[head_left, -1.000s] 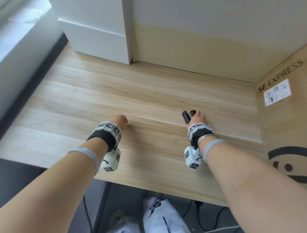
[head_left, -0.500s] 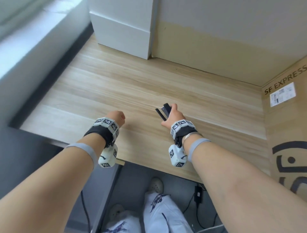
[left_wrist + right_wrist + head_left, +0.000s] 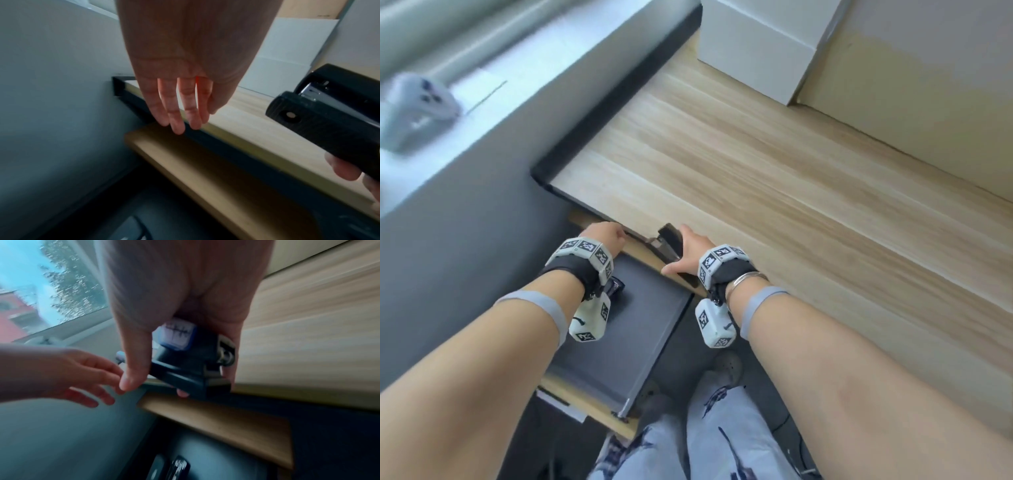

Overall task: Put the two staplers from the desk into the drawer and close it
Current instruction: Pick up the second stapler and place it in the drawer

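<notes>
A black stapler point(image 3: 669, 240) point(image 3: 329, 121) point(image 3: 185, 363) is gripped in my right hand point(image 3: 688, 250) point(image 3: 179, 378), thumb on one side and fingers on the other, at the front left edge of the wooden desk point(image 3: 791, 222). Below that edge the drawer point(image 3: 619, 349) stands pulled out, showing a grey floor. My left hand point(image 3: 602, 234) point(image 3: 82, 378) hovers by the desk edge over the drawer, its fingers point(image 3: 176, 125) straight and holding nothing. A dark glossy object point(image 3: 177, 467) lies in the drawer, too blurred to identify.
A white box point(image 3: 756, 44) stands at the desk's back left and a cardboard panel point(image 3: 911, 113) runs along the back. A grey wall and a windowsill holding a grey device point(image 3: 414, 113) lie to the left. My legs point(image 3: 722, 438) are beside the drawer.
The view swung left and down. My right hand carried the stapler from the middle of the desk to its front left edge. My left hand moved there too, and the open drawer came into view.
</notes>
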`<control>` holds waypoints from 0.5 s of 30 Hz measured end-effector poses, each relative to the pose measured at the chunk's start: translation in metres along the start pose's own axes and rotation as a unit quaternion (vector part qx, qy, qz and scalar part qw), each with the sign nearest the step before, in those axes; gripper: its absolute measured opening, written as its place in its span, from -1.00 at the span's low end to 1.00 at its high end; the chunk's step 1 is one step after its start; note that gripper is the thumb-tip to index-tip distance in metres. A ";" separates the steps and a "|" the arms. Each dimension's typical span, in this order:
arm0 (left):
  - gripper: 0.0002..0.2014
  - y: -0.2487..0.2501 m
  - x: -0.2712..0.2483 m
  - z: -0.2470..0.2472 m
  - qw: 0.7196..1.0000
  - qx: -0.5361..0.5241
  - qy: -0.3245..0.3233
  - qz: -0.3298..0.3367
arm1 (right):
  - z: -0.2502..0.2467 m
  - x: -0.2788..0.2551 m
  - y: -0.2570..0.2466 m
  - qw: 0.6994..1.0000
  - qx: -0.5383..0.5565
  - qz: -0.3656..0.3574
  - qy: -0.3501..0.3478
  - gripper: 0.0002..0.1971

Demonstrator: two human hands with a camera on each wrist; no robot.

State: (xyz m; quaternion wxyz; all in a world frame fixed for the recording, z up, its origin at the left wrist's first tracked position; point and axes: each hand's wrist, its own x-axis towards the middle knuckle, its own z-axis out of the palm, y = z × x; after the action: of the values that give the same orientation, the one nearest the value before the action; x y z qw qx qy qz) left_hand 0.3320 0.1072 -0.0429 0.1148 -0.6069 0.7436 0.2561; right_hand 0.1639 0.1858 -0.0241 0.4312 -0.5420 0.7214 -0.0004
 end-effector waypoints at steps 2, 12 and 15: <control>-0.68 -0.030 -0.007 0.008 1.000 -0.009 -0.002 -0.015 | 0.026 0.004 -0.017 0.999 -0.007 -0.022 -0.039 -0.05; -0.65 -0.121 -0.018 0.079 0.994 -0.005 -0.067 -0.090 | 0.140 0.039 -0.027 0.990 0.045 0.097 -0.095 -0.55; -0.65 -0.134 -0.013 0.104 0.991 -0.011 -0.083 -0.099 | 0.167 0.056 -0.023 0.981 0.071 0.147 -0.100 -0.52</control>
State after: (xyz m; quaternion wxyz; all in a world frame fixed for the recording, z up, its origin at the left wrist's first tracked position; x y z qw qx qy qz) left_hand 0.4497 0.1540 -0.1566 0.1945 -0.6555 0.6646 0.3014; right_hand 0.2833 0.2107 -0.1530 0.5338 -0.3950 0.7448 0.0661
